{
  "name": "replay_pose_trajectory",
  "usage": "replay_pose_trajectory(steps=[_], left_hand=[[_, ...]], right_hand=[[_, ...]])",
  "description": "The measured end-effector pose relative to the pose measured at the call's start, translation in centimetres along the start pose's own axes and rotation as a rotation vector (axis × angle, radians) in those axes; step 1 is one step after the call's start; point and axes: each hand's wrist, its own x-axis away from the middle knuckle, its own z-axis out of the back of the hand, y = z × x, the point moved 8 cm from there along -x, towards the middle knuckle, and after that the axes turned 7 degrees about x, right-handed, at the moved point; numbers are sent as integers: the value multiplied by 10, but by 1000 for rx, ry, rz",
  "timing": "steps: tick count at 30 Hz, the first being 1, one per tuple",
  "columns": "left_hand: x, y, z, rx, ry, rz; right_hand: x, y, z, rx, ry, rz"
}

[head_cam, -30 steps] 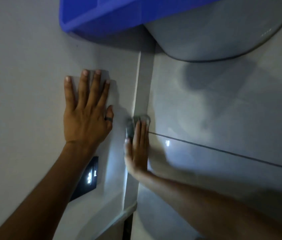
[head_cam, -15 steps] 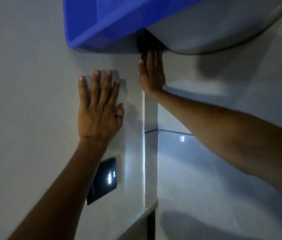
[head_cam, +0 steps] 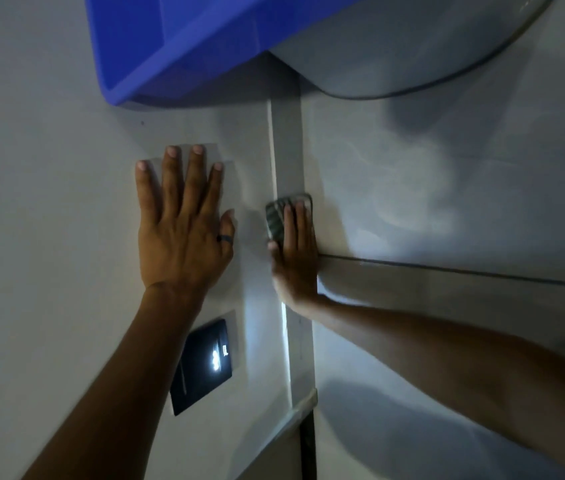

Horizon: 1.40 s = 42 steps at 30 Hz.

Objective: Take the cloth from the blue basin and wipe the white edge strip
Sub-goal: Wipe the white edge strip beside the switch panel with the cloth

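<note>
Against the view 0.5 s ago, the right hand has come back down the white edge strip from just under the blue basin to about the middle of the strip, level with the dark seam line on the right-hand panel; 1 s ago it sat at much the same height. The blue basin fills the upper left, tilted, and its inside shows only bare blue walls; whether anything lies in it cannot be told. Beside it a large grey rounded shape overlaps the strip's top end. The left hand has stayed where it was, spread flat and empty on the pale surface left of the strip, with a dark ring on the thumb. The right hand presses the cloth flat against the strip under straight fingers, the folded grey-green cloth peeking out beyond the fingertips. Below the left wrist sits a black plate with a bright glare; its small marking is too blurred to read.
</note>
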Motion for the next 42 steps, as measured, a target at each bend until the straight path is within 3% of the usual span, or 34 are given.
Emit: replay_pose_trajectory(steps=[4,9,14,18,20,23,26,31,36,42], left_hand=[[0,3,-3,-5,-3,-3],[0,0,-4,-31,-8,10],[0,1,1,12,-1,4],[2,1,1,34,-12,9],[3,-1,0,22,-21,7],[4,-2,0,-5,-31,-3],[4,4,-5,-68,-28,2],[6,7,-1,-146,18,4],[31,1,8,-152,47,82],[114,-11,5,-154,11,137]], right_hand=[[-114,-35,30,14,32,72],[-209,-54,46,10,-3,-106],[-126,-36,36,8,59,41],[26,9,-6,-10,-134,-36],[56,17,-17,-4,-173,-46],[15,6,-7,1,-97,-46],[-57,-18,15,17,10,108],[-122,-40,34,24,23,145],[-102,-44,34,-13,-35,116],[-15,-17,11,-3,-96,112]])
